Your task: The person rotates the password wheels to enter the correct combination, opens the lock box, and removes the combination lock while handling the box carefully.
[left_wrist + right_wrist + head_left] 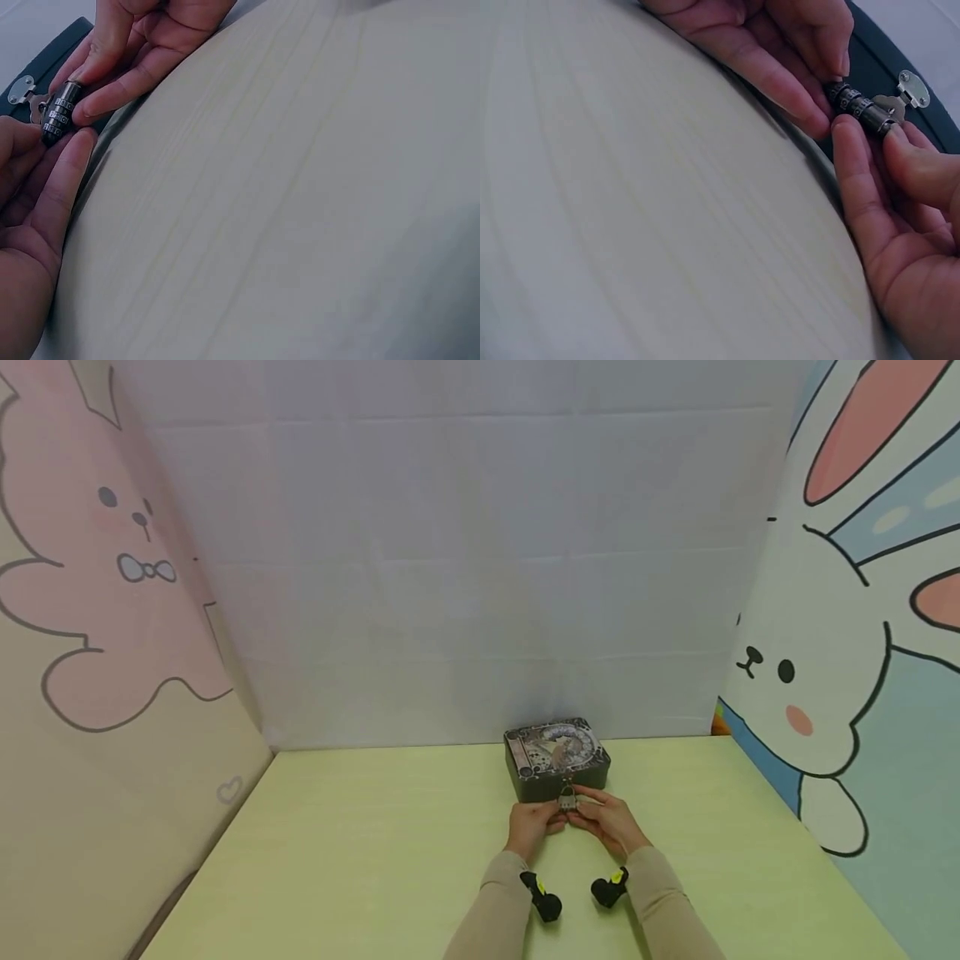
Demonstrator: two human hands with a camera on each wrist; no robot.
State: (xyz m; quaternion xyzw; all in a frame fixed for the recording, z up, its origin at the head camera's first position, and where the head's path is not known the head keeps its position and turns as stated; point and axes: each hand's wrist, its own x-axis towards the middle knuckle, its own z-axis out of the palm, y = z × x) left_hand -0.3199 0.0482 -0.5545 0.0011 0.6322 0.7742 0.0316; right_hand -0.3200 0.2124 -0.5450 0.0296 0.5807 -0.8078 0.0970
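A small dark metal combination padlock with number rings hangs at the front of a black tin box with a patterned lid. In the left wrist view, the padlock sits beside a silver hasp on the box's side. My left hand pinches one end of the lock between thumb and fingers. At the other end, my right hand grips it with its thumb and fingers. The right wrist view shows the rings of the padlock between both sets of fingertips.
The box stands on a pale wood-grain table, close to a white sheet hung behind it. Walls with cartoon rabbit drawings flank the table. Black wrist cameras are strapped over both beige sleeves.
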